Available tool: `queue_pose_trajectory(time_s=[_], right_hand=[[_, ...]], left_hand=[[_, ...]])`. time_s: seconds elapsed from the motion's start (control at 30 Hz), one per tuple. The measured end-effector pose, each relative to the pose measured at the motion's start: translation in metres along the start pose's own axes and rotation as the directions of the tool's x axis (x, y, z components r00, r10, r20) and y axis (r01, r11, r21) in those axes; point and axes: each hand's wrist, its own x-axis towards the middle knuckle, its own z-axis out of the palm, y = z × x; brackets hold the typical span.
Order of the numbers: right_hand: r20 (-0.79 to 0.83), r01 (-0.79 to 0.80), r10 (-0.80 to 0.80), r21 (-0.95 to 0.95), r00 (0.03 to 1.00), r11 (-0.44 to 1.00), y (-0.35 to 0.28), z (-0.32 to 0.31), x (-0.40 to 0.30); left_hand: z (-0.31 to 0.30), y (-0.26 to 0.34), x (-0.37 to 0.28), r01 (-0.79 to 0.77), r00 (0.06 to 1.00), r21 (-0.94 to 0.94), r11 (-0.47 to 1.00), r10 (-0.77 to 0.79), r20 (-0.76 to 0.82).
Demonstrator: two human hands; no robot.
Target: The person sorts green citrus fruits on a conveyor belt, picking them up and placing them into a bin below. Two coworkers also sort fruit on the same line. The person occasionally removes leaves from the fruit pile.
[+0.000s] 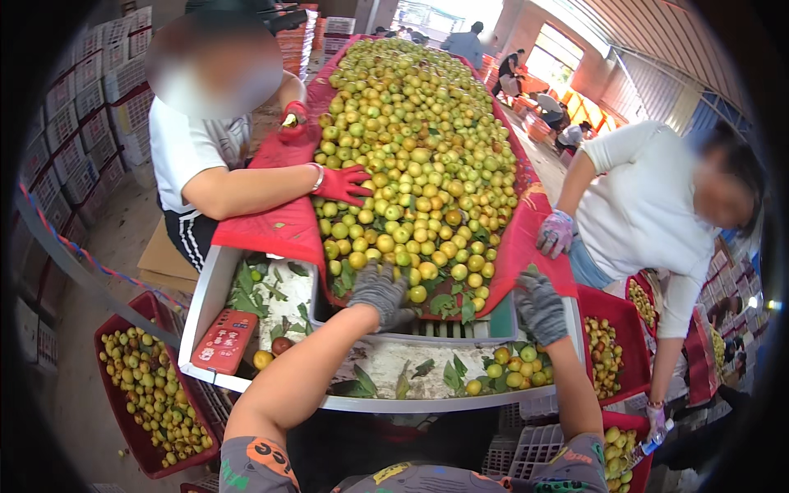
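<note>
A long heap of green-yellow jujubes (419, 160) lies on red cloth (277, 209) draped over a sorting table. My left hand (379, 296), in a grey knitted glove, rests palm down on the heap's near edge with its fingers spread, above a slatted opening (450, 330). My right hand (541, 308), gloved alike, lies on the red cloth and table rim at the right; whether it grips the cloth cannot be told. Along the near white tray (382, 360) are leaves, a small pile of jujubes (515, 370) at the right and two loose fruits at the left.
A red phone case (225, 341) lies at the tray's left corner. A co-worker's red glove (342, 183) touches the heap at left; another co-worker's patterned glove (556, 233) rests on the right cloth. Red-lined crates of jujubes (154, 394) flank the table. Stacked crates (92, 123) stand left.
</note>
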Motion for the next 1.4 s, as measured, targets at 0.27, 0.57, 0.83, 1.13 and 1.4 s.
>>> queue_pose_trajectory(time_s=[0.27, 0.57, 0.83, 1.13, 1.4], right_hand=[[0.138, -0.159, 0.208, -0.304, 0.968, 0.939, 0.024, 0.122, 0.116], [0.44, -0.147, 0.54, -0.662, 0.718, 0.735, 0.045, 0.165, 0.181], [0.451, -0.362, 0.575, -0.475, 0.683, 0.802, 0.053, 0.153, 0.168], [0.019, 0.002, -0.003, 0.029, 1.0, 1.0, 0.012, 0.019, 0.032], [-0.192, -0.325, 0.263, -0.49, 0.946, 0.809, 0.113, -0.053, -0.055]], left_hand=[[0.008, -0.006, 0.013, -0.4, 0.916, -0.225, 0.888, 0.385, -0.112], [-0.004, -0.006, 0.009, -0.362, 0.928, -0.022, 0.932, 0.358, -0.102], [-0.004, -0.002, 0.014, -0.353, 0.914, 0.003, 0.935, 0.346, -0.213], [0.004, -0.006, 0.01, -0.267, 0.909, -0.006, 0.964, 0.25, -0.334], [0.0, -0.005, 0.012, 0.068, 0.908, -0.019, 0.998, -0.069, -0.413]])
